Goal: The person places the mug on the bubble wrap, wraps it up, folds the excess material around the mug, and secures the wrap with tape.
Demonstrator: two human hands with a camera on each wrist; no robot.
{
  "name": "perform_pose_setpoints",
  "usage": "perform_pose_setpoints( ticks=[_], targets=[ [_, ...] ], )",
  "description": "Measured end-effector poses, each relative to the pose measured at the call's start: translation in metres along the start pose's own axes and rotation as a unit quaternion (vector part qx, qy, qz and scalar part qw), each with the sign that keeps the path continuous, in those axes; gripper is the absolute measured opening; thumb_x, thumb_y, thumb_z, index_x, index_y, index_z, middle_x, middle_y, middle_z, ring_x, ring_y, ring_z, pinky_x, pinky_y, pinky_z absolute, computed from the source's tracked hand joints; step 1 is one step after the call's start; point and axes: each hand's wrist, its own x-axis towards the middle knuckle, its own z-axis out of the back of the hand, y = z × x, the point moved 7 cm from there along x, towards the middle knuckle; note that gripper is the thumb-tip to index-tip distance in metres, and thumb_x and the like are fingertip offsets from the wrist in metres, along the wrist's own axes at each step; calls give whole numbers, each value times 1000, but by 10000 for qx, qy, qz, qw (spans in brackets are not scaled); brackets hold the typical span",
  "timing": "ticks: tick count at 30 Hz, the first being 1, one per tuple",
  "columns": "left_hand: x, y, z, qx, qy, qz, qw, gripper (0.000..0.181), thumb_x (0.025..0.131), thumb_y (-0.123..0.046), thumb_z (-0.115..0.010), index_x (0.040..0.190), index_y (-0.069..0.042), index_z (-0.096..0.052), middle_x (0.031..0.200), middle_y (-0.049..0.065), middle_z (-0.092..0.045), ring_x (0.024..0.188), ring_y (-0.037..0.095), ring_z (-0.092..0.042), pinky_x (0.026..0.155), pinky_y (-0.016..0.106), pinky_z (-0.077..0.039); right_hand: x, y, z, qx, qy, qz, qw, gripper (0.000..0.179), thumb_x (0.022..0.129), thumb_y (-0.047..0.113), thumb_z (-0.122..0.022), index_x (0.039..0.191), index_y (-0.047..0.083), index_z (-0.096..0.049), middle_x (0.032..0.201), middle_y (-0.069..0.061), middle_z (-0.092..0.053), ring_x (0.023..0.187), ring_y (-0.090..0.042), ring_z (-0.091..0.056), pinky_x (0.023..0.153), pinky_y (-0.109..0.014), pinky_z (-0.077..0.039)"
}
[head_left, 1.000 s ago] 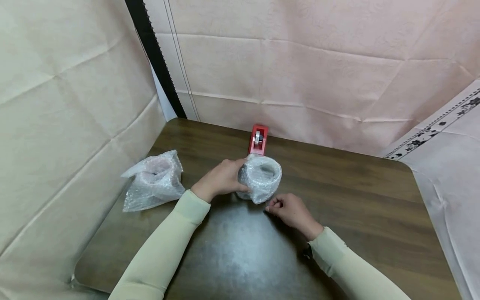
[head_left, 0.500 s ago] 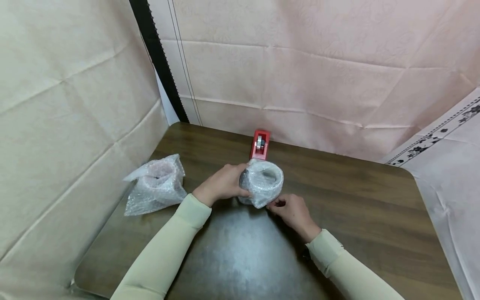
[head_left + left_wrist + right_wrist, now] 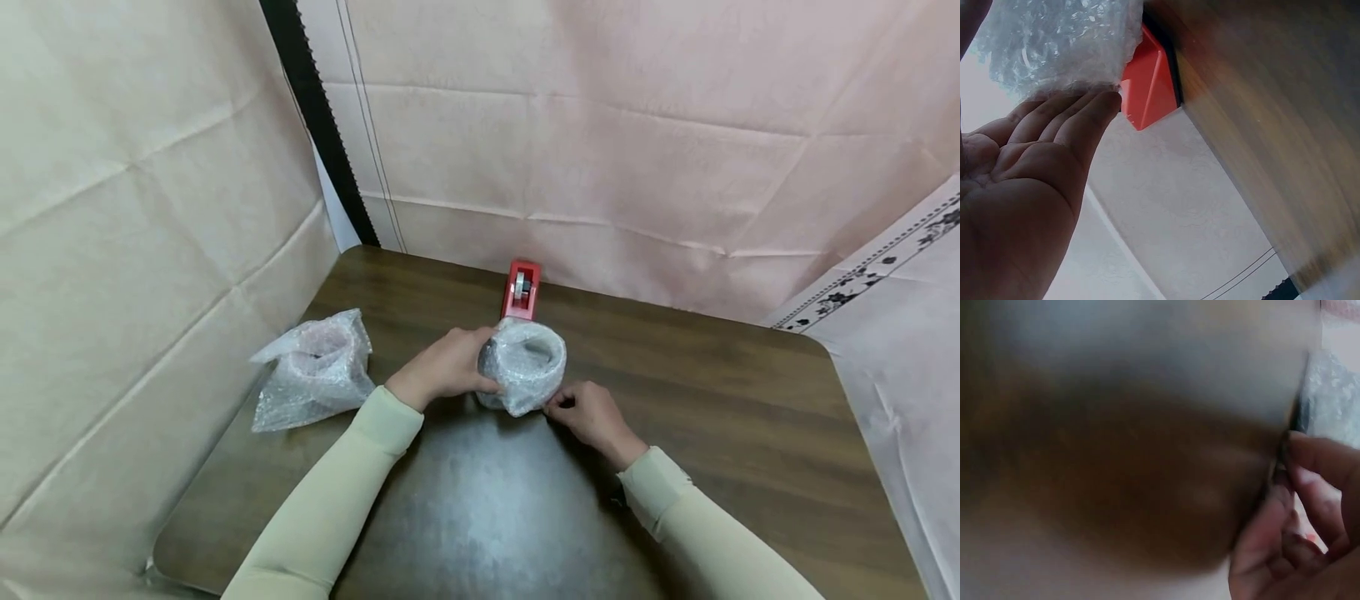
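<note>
A round bundle in clear bubble wrap (image 3: 528, 367), hollow at its top, stands near the middle of the table. My left hand (image 3: 453, 367) grips its left side. In the left wrist view, the fingers of that hand (image 3: 1041, 150) lie long against the bubble wrap (image 3: 1066, 44). My right hand (image 3: 592, 417) is low at the bundle's right side, thumb and forefinger pinching at the wrap's lower edge. The right wrist view has those fingertips (image 3: 1310, 447) drawn together beside the bubble wrap (image 3: 1332, 387). What is inside the wrap is hidden.
A red tape dispenser (image 3: 521, 287) stands right behind the bundle. Another bubble-wrapped bundle (image 3: 315, 371) lies at the table's left side. The brown wooden table (image 3: 712, 417) is bordered by pale cloth walls (image 3: 637, 150) at the back and sides.
My right hand came up to the bundle's lower edge, then shifted slightly right along it. The left hand keeps its grip. The head view tilted a little.
</note>
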Motion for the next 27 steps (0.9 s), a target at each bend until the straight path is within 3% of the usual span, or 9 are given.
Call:
perform_pose_setpoints(
  ticks=[3, 6, 10, 14, 19, 22, 24, 26, 27],
  targets=[
    [1, 0, 2, 4, -8, 39, 10000, 88, 87, -34, -102, 159, -5, -59, 141, 12, -77, 121, 23, -73, 112, 46, -63, -11, 32, 21, 214, 469, -166, 9985, 2, 94, 27, -88, 95, 25, -89, 98, 10, -85, 90, -8, -73, 84, -33, -61],
    [1, 0, 2, -9, 18, 111, 9999, 88, 88, -34, -102, 159, -6, -58, 142, 12, -77, 121, 23, -72, 113, 46, -62, -25, 69, 40, 262, 681, -292, 9969, 14, 94, 30, -92, 97, 16, -88, 91, 5, -83, 80, -8, -66, 74, -29, -56],
    [2, -2, 2, -13, -18, 102, 9999, 86, 88, -33, -102, 158, -7, -60, 141, 11, -77, 122, 23, -73, 113, 46, -62, -26, 88, 47, -452, 317, -132, 9984, 27, 91, 42, -96, 82, 19, -86, 72, 8, -77, 67, -7, -60, 62, -29, -51],
    [3, -5, -1, -42, 3, -95, 9999, 86, 88, -34, -101, 158, -7, -59, 141, 12, -77, 124, 23, -73, 112, 46, -62, -21, 91, 50, -965, 59, -120, 9952, 36, 84, 45, -101, 76, 16, -80, 63, 5, -71, 63, -11, -60, 59, -35, -53],
    [1, -11, 0, 31, -53, -354, 9994, 84, 88, -34, -101, 155, -5, -61, 138, 13, -78, 123, 25, -75, 110, 46, -63, -15, 91, 49, -770, -39, -17, 9970, 39, 79, 39, -105, 98, 13, -82, 81, -1, -80, 76, -16, -70, 75, -44, -64],
    [-2, -10, 2, 123, -77, -269, 9995, 83, 87, -34, -102, 154, -5, -62, 137, 13, -78, 121, 25, -75, 110, 46, -63, -11, 90, 43, -582, -51, 54, 9983, 39, 80, 37, -104, 101, 12, -82, 84, -2, -81, 78, -18, -73, 77, -47, -65],
    [-4, -8, 4, 145, -104, -180, 9997, 83, 87, -34, -102, 154, -5, -62, 137, 13, -78, 121, 25, -75, 110, 47, -63, -6, 81, 37, -522, -87, 322, 9981, 38, 82, 39, -103, 96, 14, -79, 80, 2, -77, 75, -17, -69, 71, -44, -61],
    [-5, -6, 4, 88, -113, -90, 9999, 83, 87, -33, -102, 154, -6, -62, 138, 13, -78, 122, 25, -74, 110, 47, -63, -3, 77, 38, -512, 185, 448, 9975, 34, 84, 35, -102, 93, 14, -76, 79, 3, -74, 74, -16, -66, 70, -41, -59],
    [-5, -6, 3, 44, -101, -71, 9999, 84, 87, -33, -102, 154, -5, -61, 138, 14, -78, 123, 25, -74, 111, 48, -63, 2, 64, 37, -512, 299, 688, 9959, 35, 86, 39, -101, 90, 17, -74, 78, 5, -71, 74, -14, -63, 69, -38, -56]
  ],
)
